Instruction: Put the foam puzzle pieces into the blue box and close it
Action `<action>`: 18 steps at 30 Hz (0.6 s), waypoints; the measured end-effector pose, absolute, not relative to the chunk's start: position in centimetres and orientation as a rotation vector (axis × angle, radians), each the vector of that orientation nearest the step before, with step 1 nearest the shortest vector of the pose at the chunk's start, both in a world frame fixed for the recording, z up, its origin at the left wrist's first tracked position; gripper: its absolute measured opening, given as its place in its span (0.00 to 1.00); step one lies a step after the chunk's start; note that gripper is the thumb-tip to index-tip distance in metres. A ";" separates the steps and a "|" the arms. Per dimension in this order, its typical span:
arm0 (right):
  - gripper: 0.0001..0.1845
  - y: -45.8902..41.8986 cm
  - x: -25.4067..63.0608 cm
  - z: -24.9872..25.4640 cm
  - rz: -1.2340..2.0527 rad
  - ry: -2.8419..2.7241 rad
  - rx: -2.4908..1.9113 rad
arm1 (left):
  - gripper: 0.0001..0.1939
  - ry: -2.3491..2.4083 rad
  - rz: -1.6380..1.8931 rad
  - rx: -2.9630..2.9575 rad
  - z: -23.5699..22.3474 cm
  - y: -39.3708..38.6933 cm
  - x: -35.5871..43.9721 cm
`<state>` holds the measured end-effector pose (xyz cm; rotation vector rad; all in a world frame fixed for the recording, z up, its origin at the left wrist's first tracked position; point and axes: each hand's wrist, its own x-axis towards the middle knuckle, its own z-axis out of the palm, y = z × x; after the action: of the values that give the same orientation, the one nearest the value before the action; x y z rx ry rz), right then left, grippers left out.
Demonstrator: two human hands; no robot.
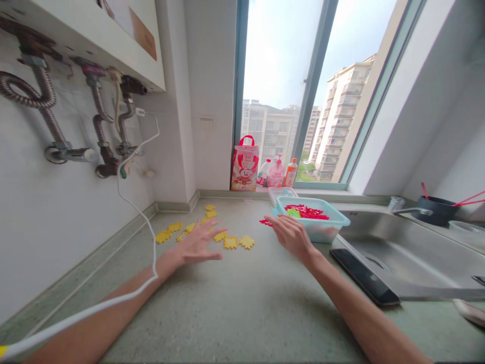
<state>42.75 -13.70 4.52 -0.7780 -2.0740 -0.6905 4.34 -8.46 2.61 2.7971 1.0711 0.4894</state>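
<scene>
My left hand (197, 242) hovers with its fingers spread over several yellow snowflake-shaped plastic pieces (238, 242) scattered on the grey-green counter (235, 308). It holds nothing. My right hand (291, 233) reaches toward a light blue plastic tub (322, 230) that holds red pieces (307, 211) and a few green ones. A small red piece (264, 222) sits at its fingertips; whether the fingers pinch it or just touch it is unclear.
A black phone (364, 277) lies at the edge of the steel sink (409, 253) on the right. A white cable (140, 212) hangs across the left side. A red gift bag (245, 164) and three bottles (278, 173) stand on the window sill. Pipes run along the left wall.
</scene>
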 end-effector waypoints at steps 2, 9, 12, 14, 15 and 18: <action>0.22 -13.0 47.2 5.5 -0.730 -1.908 -1.039 | 0.51 1.337 0.400 2.786 3.0 -6.3 1.4; 0.21 -12.7 55.9 6.4 -0.746 -1.507 -1.795 | 0.53 1.738 0.164 2.493 1.7 -1.5 -6.6; 0.21 -12.8 55.0 6.6 -0.734 -1.543 -1.840 | 0.54 1.688 0.225 2.534 0.8 -1.4 -6.2; 0.19 -12.9 53.1 6.8 -0.790 -1.567 -1.705 | 0.55 1.630 0.288 2.587 0.5 -1.8 -5.1; 0.19 -12.9 51.8 6.8 -0.801 -1.600 -1.615 | 0.56 1.595 0.301 2.614 0.4 -1.9 -4.4; 0.17 -13.0 46.9 5.7 -0.679 -1.870 -1.298 | 0.55 1.510 0.322 2.671 0.3 -2.3 -2.7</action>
<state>46.86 -12.99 5.74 -1.2976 -1.8702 -0.6785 -2.66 -2.26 0.32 2.6706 1.5099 0.3220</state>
